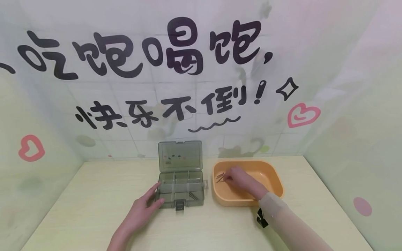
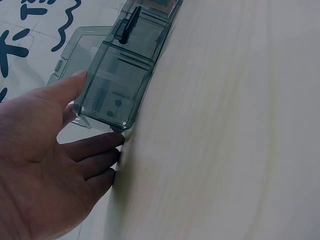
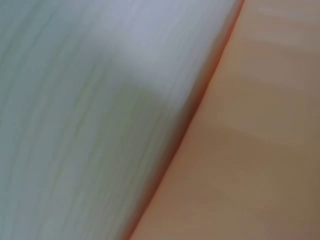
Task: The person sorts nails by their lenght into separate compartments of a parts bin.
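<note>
In the head view, a translucent grey compartment box [image 1: 180, 188] stands on the table, its lid [image 1: 180, 156] raised at the back. A few thin dark nail-like pieces [image 1: 193, 196] lie in its front right compartment. My left hand [image 1: 143, 211] rests against the box's left side, thumb at the front corner; the left wrist view shows the fingers fairly straight. My right hand [image 1: 240, 178] reaches into an orange tray [image 1: 267, 170], fingertips down at several thin metal nail-like pieces [image 1: 220, 177]. Whether it pinches one is too small to tell. The right wrist view shows only tray wall and table.
The pale wooden table [image 1: 103, 195] carries the box and the tray side by side, a small gap between them. A printed backdrop [image 1: 125, 94] with large black characters rises behind, and sheets flank both sides. The box's front latch [image 1: 179, 205] hangs open.
</note>
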`<act>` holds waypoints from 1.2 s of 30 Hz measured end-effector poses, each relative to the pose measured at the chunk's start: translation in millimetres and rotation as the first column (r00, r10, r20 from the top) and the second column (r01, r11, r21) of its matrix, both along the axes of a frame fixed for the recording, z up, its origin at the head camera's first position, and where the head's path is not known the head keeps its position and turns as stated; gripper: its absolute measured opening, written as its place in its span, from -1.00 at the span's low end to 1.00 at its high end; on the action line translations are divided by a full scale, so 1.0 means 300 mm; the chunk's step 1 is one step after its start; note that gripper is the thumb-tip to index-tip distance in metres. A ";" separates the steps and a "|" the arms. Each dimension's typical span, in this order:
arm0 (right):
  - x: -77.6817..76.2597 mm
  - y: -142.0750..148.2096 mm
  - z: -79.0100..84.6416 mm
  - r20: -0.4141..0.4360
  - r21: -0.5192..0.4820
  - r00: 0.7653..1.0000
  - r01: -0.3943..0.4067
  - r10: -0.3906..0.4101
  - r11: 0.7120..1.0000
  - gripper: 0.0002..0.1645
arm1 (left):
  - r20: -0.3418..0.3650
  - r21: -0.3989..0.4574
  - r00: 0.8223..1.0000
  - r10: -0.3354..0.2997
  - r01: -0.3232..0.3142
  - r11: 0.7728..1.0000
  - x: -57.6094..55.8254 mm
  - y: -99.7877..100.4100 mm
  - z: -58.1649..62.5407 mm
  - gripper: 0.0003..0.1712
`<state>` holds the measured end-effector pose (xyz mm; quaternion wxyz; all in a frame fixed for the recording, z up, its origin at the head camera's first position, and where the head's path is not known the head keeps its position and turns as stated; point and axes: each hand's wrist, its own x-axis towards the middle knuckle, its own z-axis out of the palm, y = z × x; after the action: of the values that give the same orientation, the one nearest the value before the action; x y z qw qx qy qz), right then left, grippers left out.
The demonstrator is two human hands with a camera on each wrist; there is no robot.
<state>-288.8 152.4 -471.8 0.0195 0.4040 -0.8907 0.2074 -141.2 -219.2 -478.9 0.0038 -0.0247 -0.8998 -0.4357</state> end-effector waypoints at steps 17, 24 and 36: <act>0.006 0.009 -0.011 0.203 -0.104 0.971 0.146 -0.122 0.984 -0.88 | -0.004 0.005 1.000 0.004 -0.004 1.000 -0.006 -0.002 -0.008 -0.22; 0.005 0.013 -0.007 0.250 -0.169 0.962 0.160 -0.115 0.973 -0.87 | -0.001 0.008 1.000 0.002 -0.002 1.000 -0.010 -0.003 -0.014 -0.21; 0.016 0.019 -0.008 0.216 -0.160 0.968 0.165 -0.129 0.973 -0.90 | 0.002 0.017 1.000 -0.015 0.015 1.000 -0.012 -0.009 -0.017 -0.18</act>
<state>-283.9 158.2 -474.2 -0.0209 0.3097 -0.8936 0.3242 -144.8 -222.0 -484.0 -0.0001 -0.0309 -0.8958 -0.4434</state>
